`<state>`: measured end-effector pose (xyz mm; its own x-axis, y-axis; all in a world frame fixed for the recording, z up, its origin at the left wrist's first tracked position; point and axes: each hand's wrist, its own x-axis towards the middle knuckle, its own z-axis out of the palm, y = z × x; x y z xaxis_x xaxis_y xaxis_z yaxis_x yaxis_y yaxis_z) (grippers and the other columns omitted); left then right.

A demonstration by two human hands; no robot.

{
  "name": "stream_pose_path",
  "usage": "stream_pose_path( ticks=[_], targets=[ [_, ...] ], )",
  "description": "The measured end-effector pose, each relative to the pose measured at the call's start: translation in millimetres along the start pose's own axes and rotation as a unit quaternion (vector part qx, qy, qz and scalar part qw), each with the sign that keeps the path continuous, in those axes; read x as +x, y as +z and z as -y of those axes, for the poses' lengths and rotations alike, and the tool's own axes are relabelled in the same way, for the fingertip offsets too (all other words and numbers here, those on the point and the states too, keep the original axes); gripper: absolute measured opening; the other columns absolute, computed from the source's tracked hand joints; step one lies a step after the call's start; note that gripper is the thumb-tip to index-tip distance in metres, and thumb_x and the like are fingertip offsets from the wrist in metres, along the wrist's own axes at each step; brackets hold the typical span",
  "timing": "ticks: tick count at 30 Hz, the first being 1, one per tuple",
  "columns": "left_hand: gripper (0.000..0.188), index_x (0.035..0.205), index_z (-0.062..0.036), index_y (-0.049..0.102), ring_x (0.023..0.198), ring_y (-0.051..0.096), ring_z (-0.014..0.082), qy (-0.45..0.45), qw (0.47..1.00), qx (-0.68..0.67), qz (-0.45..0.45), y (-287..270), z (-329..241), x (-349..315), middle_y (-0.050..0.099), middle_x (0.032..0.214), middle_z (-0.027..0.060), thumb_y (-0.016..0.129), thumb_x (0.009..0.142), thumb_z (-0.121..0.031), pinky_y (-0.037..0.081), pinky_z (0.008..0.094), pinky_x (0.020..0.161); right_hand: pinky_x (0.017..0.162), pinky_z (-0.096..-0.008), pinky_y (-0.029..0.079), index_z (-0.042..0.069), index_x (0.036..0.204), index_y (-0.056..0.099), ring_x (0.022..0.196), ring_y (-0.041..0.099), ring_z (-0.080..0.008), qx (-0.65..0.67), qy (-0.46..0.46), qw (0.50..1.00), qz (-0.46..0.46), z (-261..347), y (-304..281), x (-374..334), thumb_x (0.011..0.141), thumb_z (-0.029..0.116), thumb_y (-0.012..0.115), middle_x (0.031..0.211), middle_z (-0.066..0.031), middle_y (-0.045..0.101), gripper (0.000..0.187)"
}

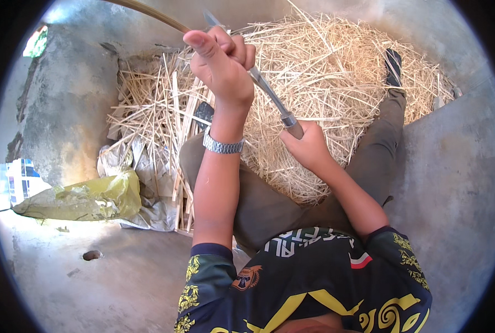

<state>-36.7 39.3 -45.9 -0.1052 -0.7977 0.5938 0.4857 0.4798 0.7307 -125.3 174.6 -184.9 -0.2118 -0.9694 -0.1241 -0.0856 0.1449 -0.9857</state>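
Observation:
My left hand point(223, 69), with a metal watch on its wrist, is raised at the upper middle. Its fingers are closed round a long, thin bamboo strip point(153, 13) that runs out past the upper left rim. My right hand point(307, 145) grips the handle of a knife point(269, 91). The long blade slants up and left, passing behind my left hand, and its tip shows beyond the knuckles. Part of the blade and the end of the strip inside my left fist are hidden.
A wide heap of pale shavings point(308, 72) covers the floor between and beyond my outstretched legs. Split strips point(172, 119) lie at the left beside a yellow sack point(103, 197). Concrete walls point(72, 116) stand around; the floor has a small hole point(92, 255).

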Motion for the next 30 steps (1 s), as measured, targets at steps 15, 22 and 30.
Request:
stream_pose_path(
  ticks=[15,22,30],
  targets=[
    [0.066,0.066,-0.0164,0.022,0.044,0.017,0.007,0.098,0.991,0.07,-0.054,-6.1,1.4,9.1,0.016,0.055,-0.0063,0.036,0.097,-0.073,0.017,0.0266,0.04,0.052,-0.0337,0.041,0.001,0.066,0.057,0.053,0.051,-0.0121,-0.02,0.014,0.999,-0.034,-30.6,16.4,7.5,0.085,0.018,0.065,0.057,-0.0045,0.055,0.028],
    [0.061,0.063,-0.0174,0.03,0.043,0.021,0.0055,0.021,0.997,0.012,-0.072,12.6,0.1,1.1,0.025,0.052,-0.0073,0.04,0.103,-0.063,0.018,0.0241,0.04,0.051,-0.0337,0.038,0.003,0.064,0.055,0.051,0.047,-0.0112,-0.006,0.144,0.989,-0.028,-94.3,16.3,15.1,0.085,0.021,0.066,0.055,-0.002,0.053,0.029],
    [0.063,0.064,-0.0177,0.026,0.043,0.018,0.0062,0.015,0.977,-0.215,0.006,-2.2,6.7,7.0,0.02,0.053,-0.0076,0.036,0.101,-0.068,0.017,0.0251,0.039,0.051,-0.0334,0.039,0.004,0.067,0.057,0.052,0.048,-0.011,-0.01,0.008,0.998,-0.056,-41.3,12.9,7.7,0.085,0.02,0.067,0.058,-0.0017,0.054,0.027]
  ],
)
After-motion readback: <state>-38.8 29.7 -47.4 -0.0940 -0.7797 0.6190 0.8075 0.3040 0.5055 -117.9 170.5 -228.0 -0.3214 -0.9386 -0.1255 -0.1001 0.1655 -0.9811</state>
